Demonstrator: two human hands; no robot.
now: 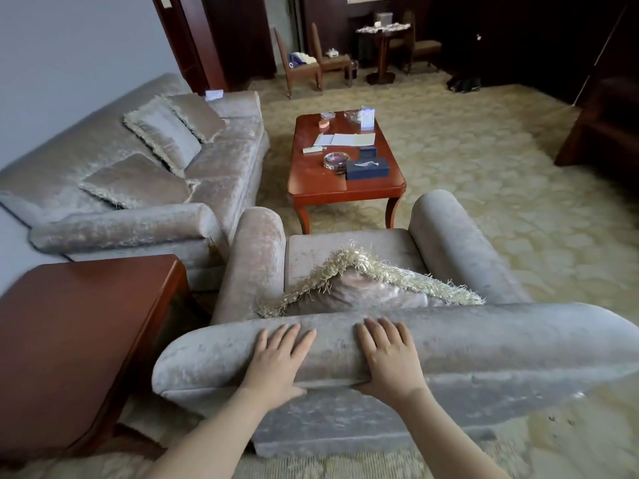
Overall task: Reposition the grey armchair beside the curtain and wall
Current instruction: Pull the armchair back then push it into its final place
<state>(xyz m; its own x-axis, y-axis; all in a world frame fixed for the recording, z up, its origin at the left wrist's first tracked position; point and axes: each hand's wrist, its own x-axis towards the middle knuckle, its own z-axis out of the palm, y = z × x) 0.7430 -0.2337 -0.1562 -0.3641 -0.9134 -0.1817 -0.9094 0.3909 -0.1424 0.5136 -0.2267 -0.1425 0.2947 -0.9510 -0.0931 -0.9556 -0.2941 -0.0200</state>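
Note:
The grey velvet armchair point(484, 344) stands right in front of me, seen from behind, its seat facing the coffee table. A fringed cushion point(363, 288) leans on its seat. My left hand point(280, 361) and my right hand point(389, 357) both lie on the rolled top of the backrest, close together left of its middle. The fingers reach over the roll and the thumbs hook under its rear fold, so each hand grips it. A pale wall point(69, 46) shows at the upper left. No curtain is in view.
A wooden side table point(69, 326) stands against the armchair's left side. A grey sofa point(138, 188) with cushions lies beyond it. The red-brown coffee table point(345, 188) with papers, boxes and an ashtray is ahead. Patterned carpet point(501, 167) spreads to the right; dark chairs stand far back.

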